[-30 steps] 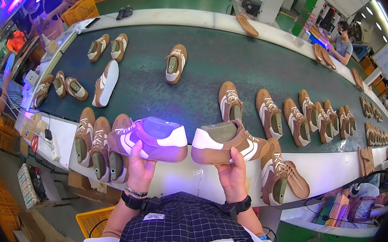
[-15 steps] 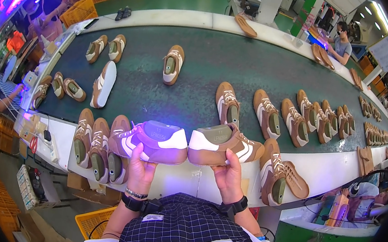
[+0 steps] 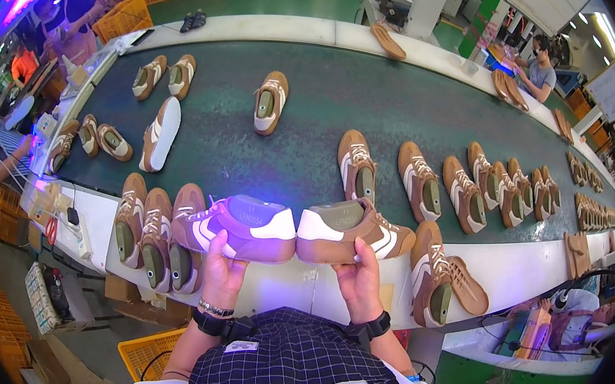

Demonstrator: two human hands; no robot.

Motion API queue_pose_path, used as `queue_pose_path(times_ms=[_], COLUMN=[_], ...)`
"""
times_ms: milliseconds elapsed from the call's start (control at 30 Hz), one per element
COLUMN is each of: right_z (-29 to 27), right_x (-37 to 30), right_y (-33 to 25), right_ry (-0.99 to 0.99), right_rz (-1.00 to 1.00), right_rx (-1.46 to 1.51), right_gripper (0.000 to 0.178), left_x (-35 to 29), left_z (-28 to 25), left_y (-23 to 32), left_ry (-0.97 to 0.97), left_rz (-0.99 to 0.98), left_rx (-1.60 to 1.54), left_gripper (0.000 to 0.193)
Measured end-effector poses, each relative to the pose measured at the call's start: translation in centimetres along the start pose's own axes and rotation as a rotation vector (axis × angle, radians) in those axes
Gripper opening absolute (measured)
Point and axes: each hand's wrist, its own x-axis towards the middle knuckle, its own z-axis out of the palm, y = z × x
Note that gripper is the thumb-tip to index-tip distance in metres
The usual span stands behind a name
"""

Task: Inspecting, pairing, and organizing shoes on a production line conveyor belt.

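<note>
My left hand [image 3: 226,267] grips a brown sneaker [image 3: 239,236] with white stripes and a white heel, its toe pointing left under purple light. A matching sneaker [image 3: 331,248] is held in my right hand [image 3: 360,278], toe to the right. The two heels meet or nearly meet in front of me, and an olive last fills each shoe. My thumbs press the near sides; the other fingers are mostly hidden beneath. Just left of the held pair stand several brown sneakers [image 3: 156,225] on the white ledge. Another sneaker [image 3: 430,276] stands right of it, beside a loose brown sole [image 3: 468,288].
A dark green belt [image 3: 208,137] carries more sneakers, several of them clustered at the right. Its white far rim [image 3: 279,30] holds loose soles [image 3: 509,88]. Co-workers sit at the left and far right. A yellow crate [image 3: 148,351] stands below my left forearm.
Both hands keep the sneakers heel to heel in almost the same place. The whole view has shifted slightly, with the belt's shoes appearing a little further left.
</note>
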Motion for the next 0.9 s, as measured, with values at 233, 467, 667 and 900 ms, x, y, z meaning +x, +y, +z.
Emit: queue_pose_path(times_ms=[233,467,667,900], right_z=[-0.2,-0.2,-0.7,-3.9], right_x=[0.0,-0.1,-0.1,-1.1], right_y=[0.0,-0.8,-0.9,0.1], right_ry=[-0.025,-0.055,-0.045,-0.099], right_rz=[-0.01,-0.063,-0.059,0.07], right_rx=[-0.048,-0.175,-0.22,-0.021], right_gripper=[0.047,0.05,0.049,0.048], left_x=[0.0,-0.3,-0.3,1.4], left_z=[-0.2,-0.2,-0.8,-2.1], left_y=[0.2,0.8,0.7,0.6], left_ry=[-0.017,-0.012,0.021,-0.12], left_rz=[0.051,0.1,0.029,-0.056], left_rx=[0.065,0.116,0.117,0.052], left_gripper=[0.047,0.047,0.047,0.051])
